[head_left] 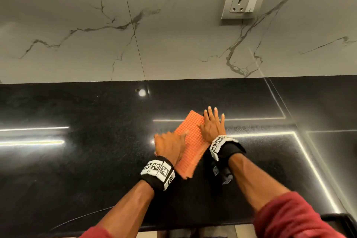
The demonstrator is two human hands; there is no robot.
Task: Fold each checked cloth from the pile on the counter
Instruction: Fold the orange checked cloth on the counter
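Observation:
An orange checked cloth [193, 141], folded into a long narrow strip, lies diagonally on the black counter [87, 160]. My right hand [212, 127] lies flat on the cloth's far right part, fingers straight and spread. My left hand [171, 146], blurred by motion, rests flat on the cloth's left edge with its fingers stretched across it. The near end of the cloth shows between my two wrists. No pile of other cloths is in view.
A marble-patterned wall [135, 25] rises behind the counter, with a white socket and switch plate [244, 3] at the upper right. The counter's front edge [173, 227] runs along the bottom of the view. Light strips reflect in the polished surface.

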